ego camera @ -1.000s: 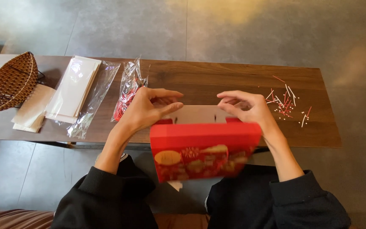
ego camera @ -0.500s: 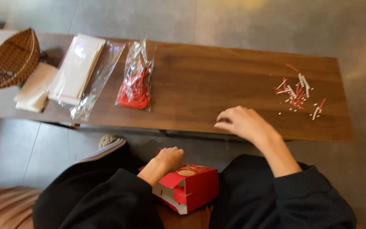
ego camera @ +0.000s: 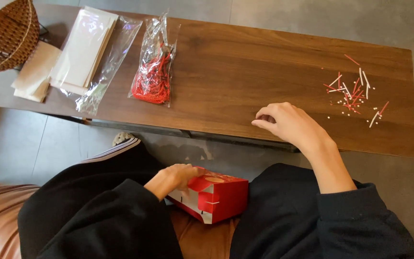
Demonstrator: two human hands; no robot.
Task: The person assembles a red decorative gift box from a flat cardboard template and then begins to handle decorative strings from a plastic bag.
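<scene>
Down on your lap, in the head view, your left hand [ego camera: 174, 178] is closing its grip over the left end of the red box [ego camera: 212, 195], which is lying on its side with its long axis running left to right. Your right hand [ego camera: 291, 125] is resting on the near edge of the counter [ego camera: 245, 72], fingers loosely curled and holding nothing, well apart from the box and up to its right. Your left is clearly nearer.
</scene>
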